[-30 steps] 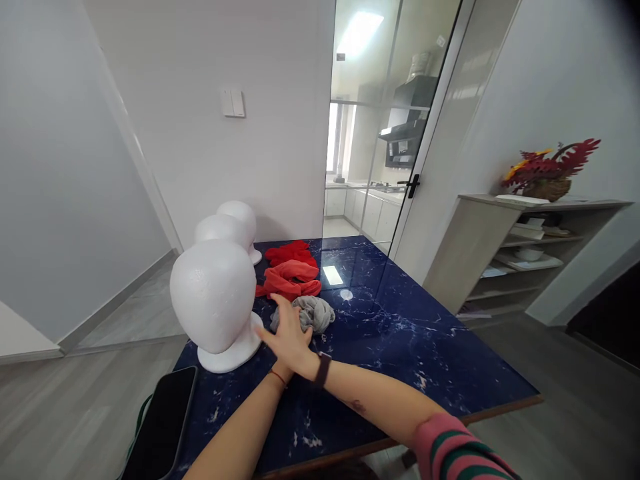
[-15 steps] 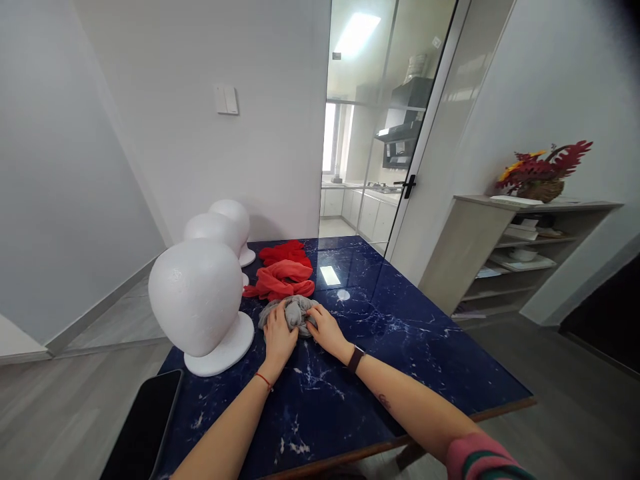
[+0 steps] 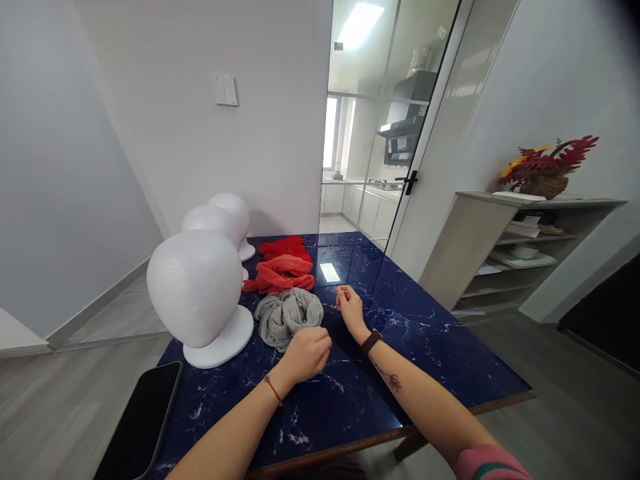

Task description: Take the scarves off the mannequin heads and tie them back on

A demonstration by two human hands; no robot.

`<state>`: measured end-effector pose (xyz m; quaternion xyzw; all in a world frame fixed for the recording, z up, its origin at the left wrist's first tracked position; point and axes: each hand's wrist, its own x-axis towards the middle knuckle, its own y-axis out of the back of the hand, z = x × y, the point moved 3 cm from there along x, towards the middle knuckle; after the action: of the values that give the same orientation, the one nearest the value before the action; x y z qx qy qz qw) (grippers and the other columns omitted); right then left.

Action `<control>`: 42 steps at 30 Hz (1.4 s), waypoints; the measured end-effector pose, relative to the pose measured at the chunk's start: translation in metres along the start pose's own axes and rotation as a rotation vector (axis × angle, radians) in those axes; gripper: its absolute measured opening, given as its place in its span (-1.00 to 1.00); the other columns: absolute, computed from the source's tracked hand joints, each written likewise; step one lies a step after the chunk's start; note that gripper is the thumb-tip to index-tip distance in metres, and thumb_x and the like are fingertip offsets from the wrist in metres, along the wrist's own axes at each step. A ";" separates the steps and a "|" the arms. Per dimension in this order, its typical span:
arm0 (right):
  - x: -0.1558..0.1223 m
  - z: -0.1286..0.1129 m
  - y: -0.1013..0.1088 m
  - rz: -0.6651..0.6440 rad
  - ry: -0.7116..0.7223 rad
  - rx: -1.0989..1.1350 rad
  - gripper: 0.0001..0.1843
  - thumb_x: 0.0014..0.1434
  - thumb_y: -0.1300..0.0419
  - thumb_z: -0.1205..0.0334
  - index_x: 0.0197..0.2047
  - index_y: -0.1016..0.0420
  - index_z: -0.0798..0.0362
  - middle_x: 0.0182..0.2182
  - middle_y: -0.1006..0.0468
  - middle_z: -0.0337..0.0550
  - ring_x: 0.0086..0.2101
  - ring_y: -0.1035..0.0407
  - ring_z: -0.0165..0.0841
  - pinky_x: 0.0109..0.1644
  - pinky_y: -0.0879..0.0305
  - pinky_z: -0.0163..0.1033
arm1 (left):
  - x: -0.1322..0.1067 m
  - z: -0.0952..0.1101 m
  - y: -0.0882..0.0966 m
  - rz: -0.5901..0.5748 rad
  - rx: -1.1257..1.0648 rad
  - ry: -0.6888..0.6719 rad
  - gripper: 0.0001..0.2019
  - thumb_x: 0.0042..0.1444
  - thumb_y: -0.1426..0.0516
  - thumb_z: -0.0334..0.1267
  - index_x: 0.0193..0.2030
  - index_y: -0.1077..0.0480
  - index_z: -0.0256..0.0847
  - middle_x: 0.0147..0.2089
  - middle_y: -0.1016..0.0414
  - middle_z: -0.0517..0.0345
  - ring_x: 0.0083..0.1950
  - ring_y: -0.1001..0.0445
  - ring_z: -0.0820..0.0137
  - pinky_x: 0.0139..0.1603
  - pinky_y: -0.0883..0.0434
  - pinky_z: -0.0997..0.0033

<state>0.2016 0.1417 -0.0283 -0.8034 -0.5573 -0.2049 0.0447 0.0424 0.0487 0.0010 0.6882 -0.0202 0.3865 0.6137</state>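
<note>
A crumpled grey scarf [image 3: 287, 317] lies on the dark blue marble table [image 3: 425, 347], beside the nearest white foam head [image 3: 195, 290]. My left hand [image 3: 306, 353] is curled into a fist just to the right of and below the scarf, close to its edge. Further right, my right hand [image 3: 349, 308] rests on the table with its fingertips pinched together. What either hand holds, if anything, is too small to see. An orange-red scarf [image 3: 281, 273] and a red scarf [image 3: 284, 248] lie behind the grey one.
Two more foam heads [image 3: 213, 220] [image 3: 233, 207] stand at the back left. A black phone [image 3: 137, 423] lies at the near left corner. A glass door [image 3: 400, 133] and a shelf unit [image 3: 505, 247] with a flower basket [image 3: 547, 173] stand to the right.
Both hands were on the grey scarf half a second ago. They have come off it, the left drawn back into a fist, the right moved rightward in a pinch. The scarf now lies more spread out.
</note>
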 end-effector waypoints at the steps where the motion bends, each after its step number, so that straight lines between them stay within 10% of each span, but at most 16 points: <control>1: 0.005 0.006 0.003 0.001 -0.013 -0.012 -0.63 0.16 -0.01 -0.08 -0.39 -0.37 0.06 -0.66 -0.26 -0.35 -0.60 -0.15 -0.44 -0.49 -0.06 -0.33 | 0.000 0.004 -0.007 -0.079 -0.002 -0.035 -0.81 0.12 0.03 -0.45 -0.47 -0.30 -0.20 -0.44 -0.36 0.14 -0.40 -0.32 0.41 -0.37 -0.25 0.42; 9: 0.010 0.023 0.003 -0.042 -0.036 -0.052 -0.60 0.03 -0.10 -0.13 -0.48 -0.41 0.08 -0.69 -0.28 -0.31 -0.61 -0.15 -0.42 -0.50 -0.03 -0.32 | -0.002 0.020 -0.028 -0.413 -0.076 -0.028 -0.85 0.12 0.01 -0.46 -0.40 -0.31 -0.19 -0.36 -0.41 0.19 -0.36 -0.36 0.44 -0.33 -0.23 0.45; 19: 0.003 0.020 -0.002 -0.091 -0.061 -0.016 -0.68 0.06 -0.02 0.02 -0.26 -0.39 0.07 -0.66 -0.31 -0.31 -0.63 -0.17 -0.42 -0.53 -0.06 -0.34 | -0.004 -0.009 -0.022 -0.428 -0.079 0.141 -0.82 0.08 0.00 -0.49 -0.45 -0.34 -0.20 -0.40 -0.43 0.21 -0.40 -0.37 0.45 -0.38 -0.19 0.46; 42: -0.003 0.011 -0.005 -0.121 -0.084 0.020 -0.70 0.01 -0.07 0.02 -0.30 -0.39 0.07 -0.69 -0.29 -0.35 -0.66 -0.16 -0.45 -0.56 -0.06 -0.35 | -0.003 -0.006 -0.023 -0.511 -0.063 0.117 -0.83 0.07 -0.02 -0.48 -0.40 -0.38 -0.19 -0.37 -0.47 0.16 -0.32 -0.44 0.41 -0.31 -0.28 0.46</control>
<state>0.1992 0.1443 -0.0404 -0.7756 -0.6084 -0.1676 0.0167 0.0482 0.0583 -0.0203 0.6280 0.1776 0.2574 0.7126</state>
